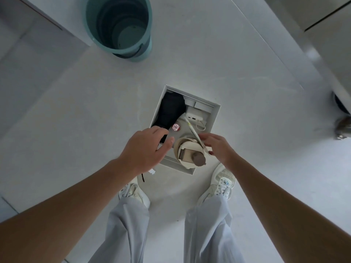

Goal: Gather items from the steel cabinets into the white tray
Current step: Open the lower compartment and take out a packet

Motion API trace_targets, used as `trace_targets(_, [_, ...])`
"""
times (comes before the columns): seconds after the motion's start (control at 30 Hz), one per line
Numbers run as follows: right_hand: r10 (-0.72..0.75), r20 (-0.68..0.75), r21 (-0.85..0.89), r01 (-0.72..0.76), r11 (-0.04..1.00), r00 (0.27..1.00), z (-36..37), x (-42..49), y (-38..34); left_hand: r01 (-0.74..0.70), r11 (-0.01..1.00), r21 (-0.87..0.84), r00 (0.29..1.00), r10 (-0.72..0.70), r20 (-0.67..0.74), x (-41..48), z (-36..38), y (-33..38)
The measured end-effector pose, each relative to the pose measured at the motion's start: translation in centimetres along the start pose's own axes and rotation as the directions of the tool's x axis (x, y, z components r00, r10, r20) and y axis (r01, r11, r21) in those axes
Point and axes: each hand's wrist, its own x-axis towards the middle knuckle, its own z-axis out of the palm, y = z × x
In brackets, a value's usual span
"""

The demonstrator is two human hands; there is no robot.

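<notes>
White tray (216, 114) on the floor, placing step: right hand (218, 147) seems to pinch a pale strip (193, 131), left hand (146, 149) spread wide. Next: release the strip inside.

Floor (247, 73): pale, smooth, with faint seams. Standing on it: one white tray (214, 120), open-topped, at centre; one teal bucket (150, 44), well apart on the far side. Two white shoes (220, 183), just beside the tray's near edge.

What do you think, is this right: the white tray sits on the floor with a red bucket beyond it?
No: the head view shows the bucket is teal, not red. The white tray does sit on the floor, bucket beyond it.
</notes>
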Motion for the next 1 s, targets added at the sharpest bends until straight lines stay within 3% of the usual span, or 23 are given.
trace_targets(0.23, [-0.242,-0.058,-0.193,0.227,0.955,0.968,0.2,0.1,1.8,-0.027,1.0,-0.008,1.0,0.027,0.002,1.0,0.8,0.3])
trace_targets(0.5, [-0.163,-0.151,-0.037,0.159,0.987,0.975,0.9,0.8,2.1,-0.031,0.999,0.012,1.0,0.031,0.002,1.6,1.2,0.3])
trace_targets(0.7, [-0.152,-0.107,-0.187,0.13,0.974,0.983,1.1,0.6,2.4,-0.017,1.0,0.014,1.0,0.017,-0.009,1.9,1.4,0.7])
trace_targets(1.0, [-0.228,-0.214,-0.173,0.193,0.966,0.95,0.9,-2.0,1.7,-0.056,0.996,0.072,0.998,0.056,-0.006,1.6,1.1,2.0])
